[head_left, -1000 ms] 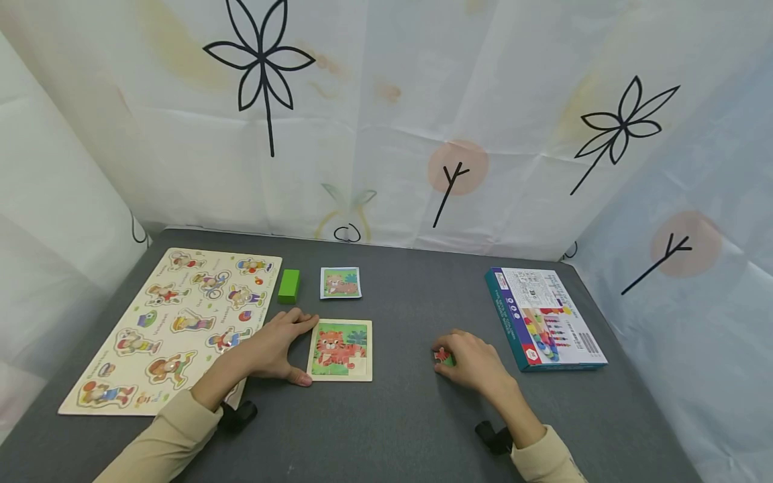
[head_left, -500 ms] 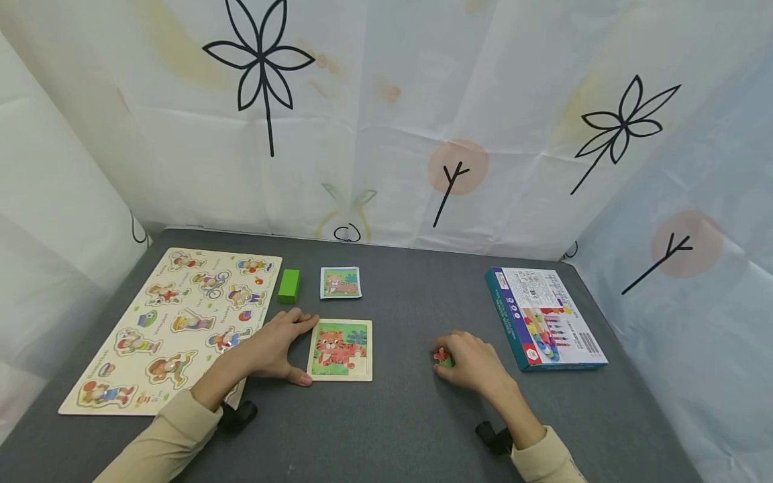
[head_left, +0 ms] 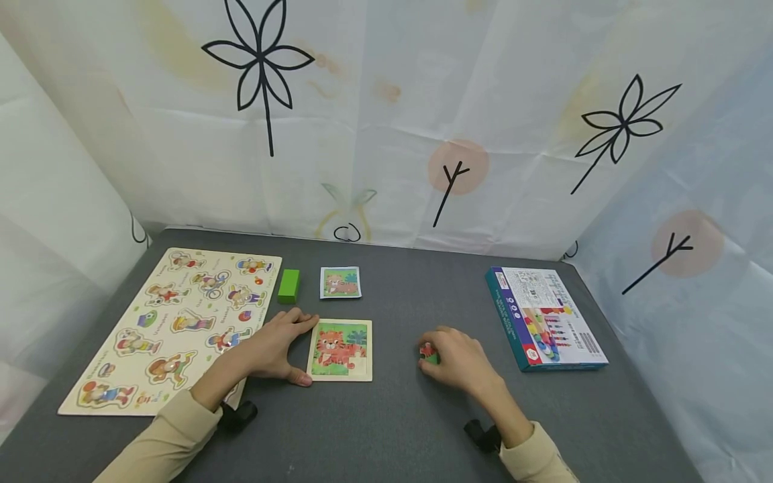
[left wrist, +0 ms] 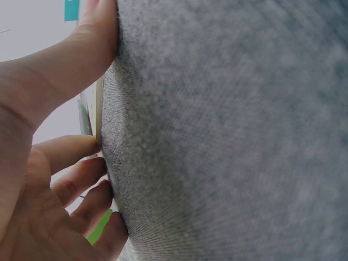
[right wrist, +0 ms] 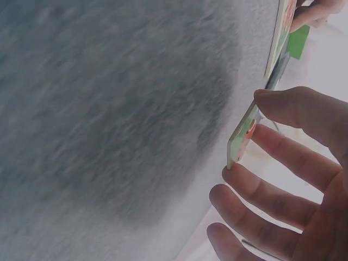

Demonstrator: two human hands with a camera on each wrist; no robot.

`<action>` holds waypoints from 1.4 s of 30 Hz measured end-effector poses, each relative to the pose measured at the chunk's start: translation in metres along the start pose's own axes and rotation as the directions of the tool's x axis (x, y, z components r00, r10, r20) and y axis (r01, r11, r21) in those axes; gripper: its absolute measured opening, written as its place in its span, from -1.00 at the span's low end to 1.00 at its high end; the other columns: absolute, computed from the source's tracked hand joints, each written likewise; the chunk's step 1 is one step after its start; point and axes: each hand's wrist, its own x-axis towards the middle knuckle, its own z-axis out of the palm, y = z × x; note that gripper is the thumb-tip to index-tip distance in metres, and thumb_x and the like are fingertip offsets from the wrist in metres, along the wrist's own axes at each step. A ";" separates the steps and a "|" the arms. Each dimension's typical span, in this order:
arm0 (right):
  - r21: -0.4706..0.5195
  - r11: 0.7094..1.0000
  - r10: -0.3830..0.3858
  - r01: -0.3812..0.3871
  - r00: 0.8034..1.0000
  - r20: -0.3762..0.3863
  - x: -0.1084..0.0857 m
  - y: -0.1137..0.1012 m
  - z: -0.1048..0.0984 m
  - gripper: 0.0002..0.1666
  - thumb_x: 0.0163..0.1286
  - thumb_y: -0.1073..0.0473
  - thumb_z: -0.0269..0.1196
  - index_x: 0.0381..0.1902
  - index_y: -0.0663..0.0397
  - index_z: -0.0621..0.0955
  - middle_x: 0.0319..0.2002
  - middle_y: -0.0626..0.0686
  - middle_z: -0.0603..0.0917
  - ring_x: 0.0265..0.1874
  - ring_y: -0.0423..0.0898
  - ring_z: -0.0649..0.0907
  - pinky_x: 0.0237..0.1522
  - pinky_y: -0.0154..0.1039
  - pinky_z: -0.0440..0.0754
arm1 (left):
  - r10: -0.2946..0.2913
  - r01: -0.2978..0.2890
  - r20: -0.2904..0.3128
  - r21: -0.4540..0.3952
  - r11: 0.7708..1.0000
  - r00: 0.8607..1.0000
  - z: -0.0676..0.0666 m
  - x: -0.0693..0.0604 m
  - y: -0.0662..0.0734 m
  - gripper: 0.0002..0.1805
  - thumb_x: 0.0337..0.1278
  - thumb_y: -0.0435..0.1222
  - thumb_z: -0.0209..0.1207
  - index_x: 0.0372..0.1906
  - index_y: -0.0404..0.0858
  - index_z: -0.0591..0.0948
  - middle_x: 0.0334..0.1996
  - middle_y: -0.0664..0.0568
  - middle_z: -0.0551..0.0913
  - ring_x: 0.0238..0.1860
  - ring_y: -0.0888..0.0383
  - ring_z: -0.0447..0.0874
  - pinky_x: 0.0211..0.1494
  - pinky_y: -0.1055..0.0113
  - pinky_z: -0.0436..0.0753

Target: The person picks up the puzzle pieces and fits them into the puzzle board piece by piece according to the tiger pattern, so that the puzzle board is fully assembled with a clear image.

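My left hand (head_left: 279,345) rests on the table with thumb and index finger spread along the left edge of a small wooden jigsaw puzzle (head_left: 339,349). The tiger picture in it has a bare pale gap at its lower right corner. To the right, my right hand (head_left: 455,357) pinches a red and green puzzle piece (head_left: 429,353) between thumb and fingers. The right wrist view shows that piece (right wrist: 242,136) tilted and raised over the table, its far side partly hidden by the fingers. In the left wrist view the left fingertips (left wrist: 89,145) touch the frame's edge.
A large peg puzzle board (head_left: 175,322) lies on the left, partly under my left arm. Behind the jigsaw stand a green block (head_left: 289,286) and a small picture card (head_left: 341,283). A flat blue box (head_left: 548,320) lies at right. White fabric walls enclose the table.
My right hand has moved a little to the left with the puzzle piece, towards the jigsaw. The left hand and the jigsaw have stayed in place.
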 end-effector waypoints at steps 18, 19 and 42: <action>-0.057 0.988 -0.145 0.145 0.989 0.001 0.026 -0.058 0.017 -0.74 0.25 0.06 0.46 -0.12 -0.01 0.78 -0.25 0.01 0.73 -0.41 -0.22 0.54 -0.52 -0.33 0.45 | 0.014 -0.014 -0.006 0.014 1.000 1.000 -0.001 -0.001 0.000 0.24 -0.33 0.19 0.61 0.50 -0.33 0.37 0.30 -0.19 0.46 0.24 -0.13 0.44 0.31 -0.14 0.51; -0.061 0.986 -0.155 0.155 0.988 0.004 0.028 -0.062 0.018 -0.74 0.25 0.06 0.46 -0.12 -0.01 0.78 -0.26 0.00 0.73 -0.43 -0.24 0.52 -0.54 -0.36 0.41 | 0.014 -0.014 -0.007 0.015 1.000 1.000 -0.001 0.000 0.000 0.24 -0.33 0.20 0.60 0.50 -0.33 0.37 0.30 -0.19 0.46 0.24 -0.13 0.44 0.31 -0.14 0.51; -0.197 0.964 -0.169 0.179 0.983 0.067 0.040 -0.096 0.040 -0.71 0.27 -0.10 0.46 -0.10 -0.18 0.77 -0.33 -0.13 0.68 -0.45 -0.26 0.50 -0.52 -0.37 0.34 | 0.010 -0.010 -0.008 0.013 1.000 1.000 0.000 0.000 -0.001 0.25 -0.33 0.21 0.60 0.50 -0.33 0.38 0.31 -0.19 0.47 0.25 -0.14 0.44 0.32 -0.14 0.51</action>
